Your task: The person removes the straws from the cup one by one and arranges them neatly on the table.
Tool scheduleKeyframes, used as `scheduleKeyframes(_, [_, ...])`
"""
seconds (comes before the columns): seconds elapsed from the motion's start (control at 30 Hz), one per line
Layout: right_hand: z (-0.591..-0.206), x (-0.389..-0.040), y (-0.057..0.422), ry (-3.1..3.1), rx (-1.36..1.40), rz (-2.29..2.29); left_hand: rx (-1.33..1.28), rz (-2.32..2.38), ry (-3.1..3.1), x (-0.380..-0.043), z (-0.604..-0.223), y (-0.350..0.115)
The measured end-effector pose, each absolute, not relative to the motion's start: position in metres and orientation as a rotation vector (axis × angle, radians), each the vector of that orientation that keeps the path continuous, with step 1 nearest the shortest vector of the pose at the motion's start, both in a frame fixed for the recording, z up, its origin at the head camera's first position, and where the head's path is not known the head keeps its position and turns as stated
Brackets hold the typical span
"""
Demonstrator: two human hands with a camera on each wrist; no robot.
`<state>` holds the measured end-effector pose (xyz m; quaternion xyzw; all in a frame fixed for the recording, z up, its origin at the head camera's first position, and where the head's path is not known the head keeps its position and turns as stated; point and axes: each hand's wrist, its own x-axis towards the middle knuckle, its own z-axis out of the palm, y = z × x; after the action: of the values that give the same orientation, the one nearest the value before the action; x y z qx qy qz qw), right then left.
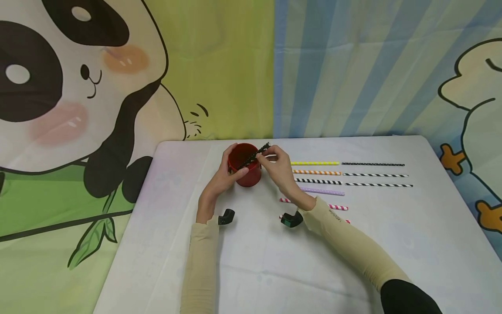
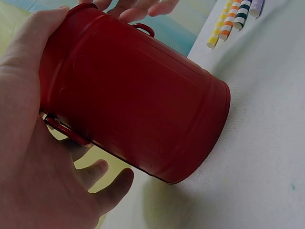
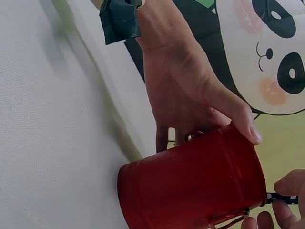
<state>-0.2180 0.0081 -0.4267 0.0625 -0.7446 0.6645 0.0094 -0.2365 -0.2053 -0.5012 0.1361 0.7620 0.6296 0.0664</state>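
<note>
Near the far edge of the worktop (image 1: 157, 261), my left hand (image 1: 221, 179) grips the red bucket (image 1: 253, 178) while my right hand (image 1: 281, 171) pinches a white-dotted black straw (image 1: 251, 158) slanting into its mouth. Pushing at that slant could bend the straw or tip the bucket.

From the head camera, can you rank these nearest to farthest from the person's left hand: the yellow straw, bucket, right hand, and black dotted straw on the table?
1. Bucket: held in the left hand.
2. Right hand: just right of it.
3. Yellow straw: farther right.
4. Black dotted straw: past the yellow one's right end.
</note>
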Motion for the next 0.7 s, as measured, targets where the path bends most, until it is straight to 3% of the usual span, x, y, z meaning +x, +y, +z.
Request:
scheduleKeyframes(0.37, [-0.449,-0.233,0.014,-2.297,0.189,2.084,0.414,1.908,2.254,-0.225,-0.473,-0.201])
scheduleKeyframes(0.57, [-0.447,-0.233,0.018,-2.269,0.198,2.061,0.415,1.891,2.301,-0.233,-0.493,-0.205])
scheduleKeyframes(0.7, [-0.443,-0.232,0.021,-2.251,0.206,2.06,0.409,1.898,2.281,-0.228,-0.483,-0.203])
